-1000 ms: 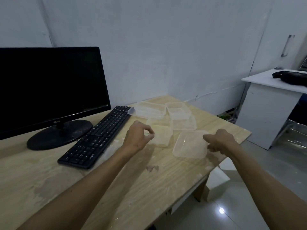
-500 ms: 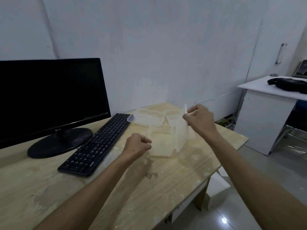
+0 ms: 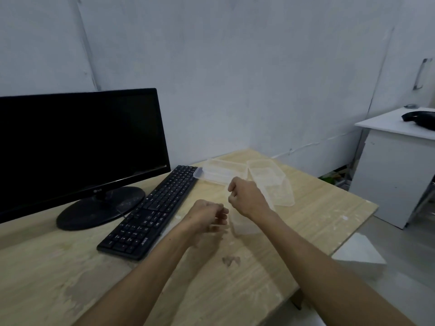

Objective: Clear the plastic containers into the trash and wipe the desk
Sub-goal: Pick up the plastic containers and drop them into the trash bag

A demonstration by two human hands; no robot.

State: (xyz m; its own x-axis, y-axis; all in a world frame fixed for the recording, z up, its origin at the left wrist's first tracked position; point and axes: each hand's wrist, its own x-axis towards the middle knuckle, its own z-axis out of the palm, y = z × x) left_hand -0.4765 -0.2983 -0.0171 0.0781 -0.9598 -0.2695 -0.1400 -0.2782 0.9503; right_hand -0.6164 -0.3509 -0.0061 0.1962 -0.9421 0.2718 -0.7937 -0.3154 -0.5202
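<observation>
Pale plywood bench [image 3: 306,231] in a bare white-walled room — stained and scuffed.
Right hand [image 3: 246,198] grips a clear rectangular plastic container [image 3: 242,225] upright; left hand [image 3: 207,214] is curled beside it, grip unclear. More clear plastic containers [image 3: 270,182] lie behind — beside a black keyboard [image 3: 153,212] and monitor [image 3: 77,140].

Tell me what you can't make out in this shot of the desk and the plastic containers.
All in the head view:
- Whether the left hand pinches anything: its fingertips are motion-blurred.
- The container that the right hand grips: largely covered by that hand and wrist.
- How many containers are stacked behind: clear walls overlap.
- Any trash bin: none in frame.
- The monitor: its left part is cut by the edge.
</observation>
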